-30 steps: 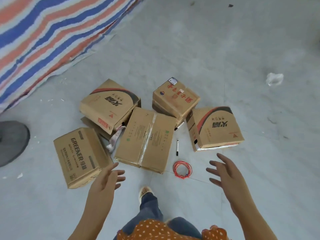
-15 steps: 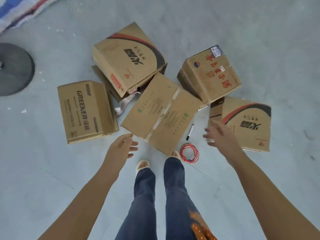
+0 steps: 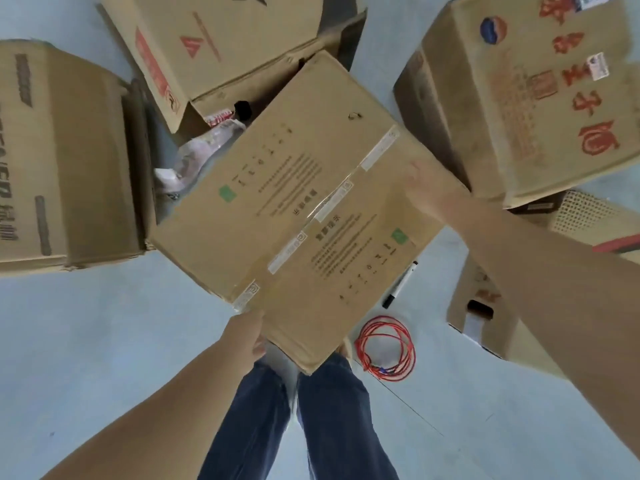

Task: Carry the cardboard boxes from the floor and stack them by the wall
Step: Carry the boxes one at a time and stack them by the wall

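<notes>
Hands, left hand [image 3: 246,332] and right hand [image 3: 427,188], grasp flat taped cardboard box [image 3: 291,216] at opposite edges

view: dropped close over the boxes, striped tarp and grey disc left frame | left hand [image 3: 246,332]: went from hovering open to gripping the near edge of the taped box [image 3: 294,216] | right hand [image 3: 429,190]: reached from beside the box to its far right edge
</notes>
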